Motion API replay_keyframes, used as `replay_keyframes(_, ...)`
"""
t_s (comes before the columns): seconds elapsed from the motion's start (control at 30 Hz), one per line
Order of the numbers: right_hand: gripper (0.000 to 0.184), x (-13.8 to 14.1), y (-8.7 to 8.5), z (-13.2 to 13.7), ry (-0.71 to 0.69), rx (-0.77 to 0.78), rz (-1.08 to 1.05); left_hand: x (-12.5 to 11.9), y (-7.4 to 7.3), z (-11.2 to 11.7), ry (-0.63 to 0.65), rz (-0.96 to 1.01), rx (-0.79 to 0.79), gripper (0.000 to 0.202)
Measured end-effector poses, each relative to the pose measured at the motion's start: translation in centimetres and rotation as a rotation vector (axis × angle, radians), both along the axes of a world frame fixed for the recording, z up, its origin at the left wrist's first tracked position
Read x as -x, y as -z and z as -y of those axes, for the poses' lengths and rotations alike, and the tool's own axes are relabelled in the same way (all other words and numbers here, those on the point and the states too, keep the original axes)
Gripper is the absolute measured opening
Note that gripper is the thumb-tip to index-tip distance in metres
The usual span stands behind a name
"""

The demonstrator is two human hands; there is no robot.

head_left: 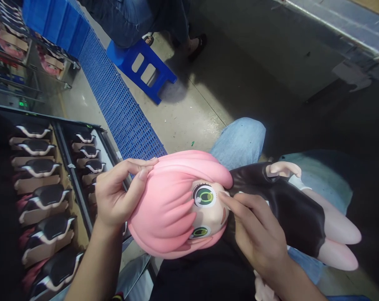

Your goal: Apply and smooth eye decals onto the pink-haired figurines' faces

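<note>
Pink-haired figure (215, 215) between hands: left hand (117, 190) grasping hair (169, 200); right hand (261, 232) at cheek (219, 207), grip unclear; light touch advised.

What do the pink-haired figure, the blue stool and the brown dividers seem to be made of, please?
The pink-haired figure is probably moulded vinyl or plastic, satin-finished: soft highlights follow its sculpted hair. The blue stool looks like hard, smooth plastic, with uniform colour and clean cut-outs. The brown dividers seem to be matte cardboard: flat tan sheets, though I'm unsure.
</note>
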State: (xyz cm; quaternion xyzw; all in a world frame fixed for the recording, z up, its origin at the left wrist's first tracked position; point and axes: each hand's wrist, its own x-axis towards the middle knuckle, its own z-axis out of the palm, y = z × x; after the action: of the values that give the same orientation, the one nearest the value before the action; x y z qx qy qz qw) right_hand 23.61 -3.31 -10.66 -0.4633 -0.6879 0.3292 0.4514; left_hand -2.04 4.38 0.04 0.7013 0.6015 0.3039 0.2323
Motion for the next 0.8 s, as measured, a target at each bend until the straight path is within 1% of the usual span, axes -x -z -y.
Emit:
replay_keyframes(0.1, 0.057, -0.3, -0.2, -0.2, -0.031, -0.02, -0.001, 0.1, -0.1, 0.0, 0.007, -0.015, 0.022, 0.012)
replay_keyframes(0.17, 0.05, -0.6, -0.3, 0.1, -0.007, 0.043, -0.048, 0.1, -0.1, 0.1, 0.007, -0.015, 0.037, 0.013)
replay_keyframes(0.23, 0.037, -0.9, -0.5, 0.4, 0.082, 0.205, -0.135, 0.1, -0.1, 0.1, 0.002, -0.011, 0.038, 0.013)
replay_keyframes(0.27, 0.029, -1.1, -0.6, 0.5, 0.151, 0.326, -0.2, 0.1, 0.0, 0.1, 0.0, -0.009, 0.036, 0.013)
replay_keyframes(0.33, 0.016, -1.3, -0.8, 0.6, 0.268, 0.595, -0.395, 0.3, 0.1, 0.0, 0.008, 0.002, 0.032, 0.012)
replay_keyframes(0.37, 0.014, -1.5, -0.8, 0.4, 0.294, 0.719, -0.529, 0.5, 0.2, -0.2, 0.018, 0.011, 0.027, 0.011)
replay_keyframes(0.4, 0.014, -1.6, -0.9, 0.2, 0.282, 0.83, -0.675, 0.8, 0.3, -0.4, 0.029, 0.019, 0.022, 0.01)
replay_keyframes(0.43, 0.014, -1.6, -0.9, -0.1, 0.24, 0.917, -0.817, 1.1, 0.4, -0.7, 0.038, 0.023, 0.023, 0.009)
replay_keyframes(0.47, 0.014, -1.6, -1.0, -0.5, 0.183, 0.98, -0.949, 1.5, 0.5, -1.2, 0.049, 0.019, 0.045, 0.009)
replay_keyframes(0.5, 0.015, -1.6, -1.0, -0.9, 0.13, 1.024, -1.063, 1.9, 0.6, -1.7, 0.06, 0.014, 0.096, 0.012)
replay_keyframes(0.53, 0.016, -1.6, -1.1, -1.3, 0.085, 1.055, -1.158, 2.4, 0.7, -2.2, 0.075, 0.005, 0.179, 0.019)
replay_keyframes(0.6, 0.022, -1.4, -1.3, -1.9, 0.017, 1.096, -1.305, 3.2, 0.9, -3.5, 0.139, -0.014, 0.411, 0.033)
replay_keyframes(0.67, 0.032, -1.2, -1.7, -2.3, -0.012, 1.119, -1.37, 3.8, 1.1, -4.8, 0.225, -0.012, 0.587, 0.04)
replay_keyframes(0.73, 0.042, -0.8, -2.1, -2.3, 0.012, 1.107, -1.359, 4.1, 1.4, -5.9, 0.301, 0.0, 0.637, 0.042)
replay_keyframes(0.8, 0.043, -0.3, -2.5, -2.0, 0.075, 1.057, -1.326, 4.2, 1.7, -6.8, 0.347, 0.018, 0.619, 0.043)
